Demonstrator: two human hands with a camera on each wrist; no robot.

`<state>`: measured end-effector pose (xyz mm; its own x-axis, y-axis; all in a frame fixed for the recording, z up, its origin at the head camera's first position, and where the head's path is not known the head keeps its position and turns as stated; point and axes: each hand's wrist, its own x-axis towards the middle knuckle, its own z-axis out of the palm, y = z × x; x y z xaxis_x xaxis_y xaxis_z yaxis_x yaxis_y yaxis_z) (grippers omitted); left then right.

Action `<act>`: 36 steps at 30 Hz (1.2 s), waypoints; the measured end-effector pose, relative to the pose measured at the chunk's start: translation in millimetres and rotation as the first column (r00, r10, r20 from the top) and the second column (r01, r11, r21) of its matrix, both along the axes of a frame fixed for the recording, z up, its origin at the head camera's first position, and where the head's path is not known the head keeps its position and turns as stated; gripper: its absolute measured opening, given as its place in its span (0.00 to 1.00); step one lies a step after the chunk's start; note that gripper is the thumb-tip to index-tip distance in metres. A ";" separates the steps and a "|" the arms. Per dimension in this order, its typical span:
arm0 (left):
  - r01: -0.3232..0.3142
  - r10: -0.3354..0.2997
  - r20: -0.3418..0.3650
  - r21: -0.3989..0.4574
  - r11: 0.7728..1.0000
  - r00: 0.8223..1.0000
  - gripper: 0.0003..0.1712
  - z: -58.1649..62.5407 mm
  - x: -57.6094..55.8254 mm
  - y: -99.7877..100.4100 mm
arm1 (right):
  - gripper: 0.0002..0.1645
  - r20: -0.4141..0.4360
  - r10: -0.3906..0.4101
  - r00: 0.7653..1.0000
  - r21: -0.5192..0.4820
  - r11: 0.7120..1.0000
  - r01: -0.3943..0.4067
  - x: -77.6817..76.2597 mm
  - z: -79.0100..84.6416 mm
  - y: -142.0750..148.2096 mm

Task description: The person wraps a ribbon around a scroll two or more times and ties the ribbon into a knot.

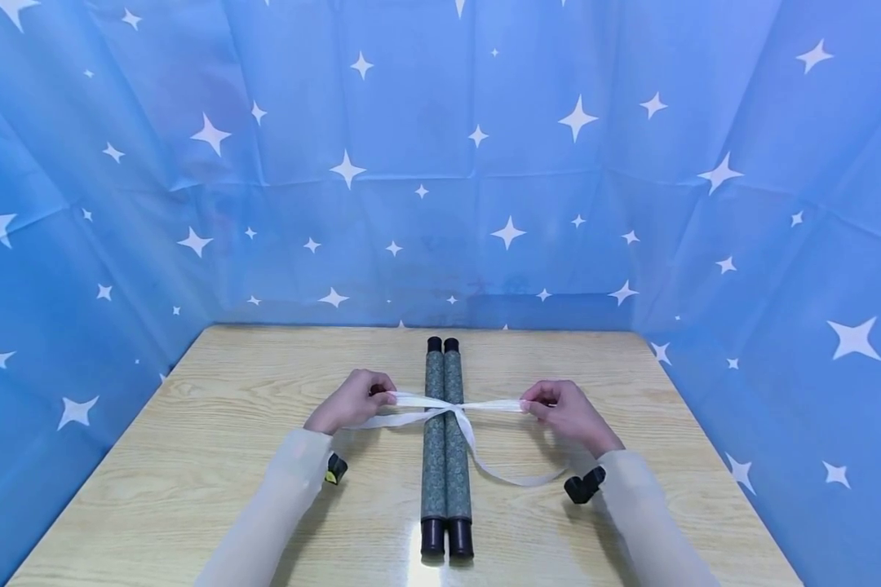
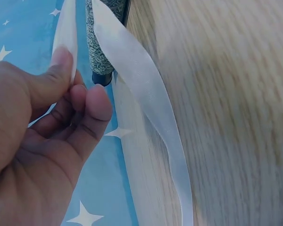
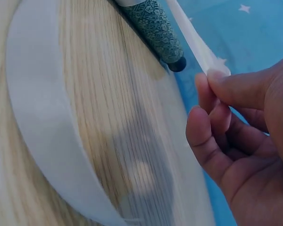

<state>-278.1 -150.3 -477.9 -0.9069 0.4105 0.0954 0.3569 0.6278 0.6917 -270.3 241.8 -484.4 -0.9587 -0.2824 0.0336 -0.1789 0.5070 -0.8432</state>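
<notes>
Two rolled scrolls (image 1: 435, 465), covered in green patterned fabric with dark end knobs, lie side by side in the head view. A white ribbon (image 1: 473, 440) crosses over them, tied at the middle with loops stretched to both sides. My left hand (image 1: 354, 401) pinches the left loop between thumb and fingertips. On the other side my right hand (image 1: 568, 410) pinches the right loop the same way. One loose ribbon tail (image 2: 146, 84) runs down past the left hand in the left wrist view. The other tail (image 3: 42, 108) curves across the table in the right wrist view.
The scrolls lie on a light wood-grain table (image 1: 227, 408). A blue curtain (image 1: 418, 106) with white stars surrounds its back and sides. Dark devices sit at the left wrist (image 1: 335, 469) and the right wrist (image 1: 584, 486).
</notes>
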 end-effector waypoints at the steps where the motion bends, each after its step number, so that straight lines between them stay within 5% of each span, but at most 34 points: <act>1: 0.003 -0.003 0.005 0.004 1.000 1.000 0.05 0.1 -0.6 -0.5 | 0.09 0.005 0.000 1.000 0.002 1.000 -0.001 -0.3 0.5 0.8; 27: 0.004 -0.003 0.066 -0.004 1.000 0.998 0.09 -16.0 -10.6 -4.6 | 0.07 -0.029 0.063 0.998 0.074 0.995 -0.061 -9.2 -14.0 17.6; 36: -0.012 0.010 0.090 0.022 1.000 0.996 0.07 -18.1 -9.1 -8.5 | 0.10 0.017 0.067 0.998 0.091 0.994 -0.068 -8.9 -4.6 14.8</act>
<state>-287.3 -158.9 -496.0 -0.9166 0.3991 0.0227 0.2860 0.6150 0.7348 -279.2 256.6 -489.0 -0.9376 -0.3475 -0.0084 -0.2039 0.5696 -0.7963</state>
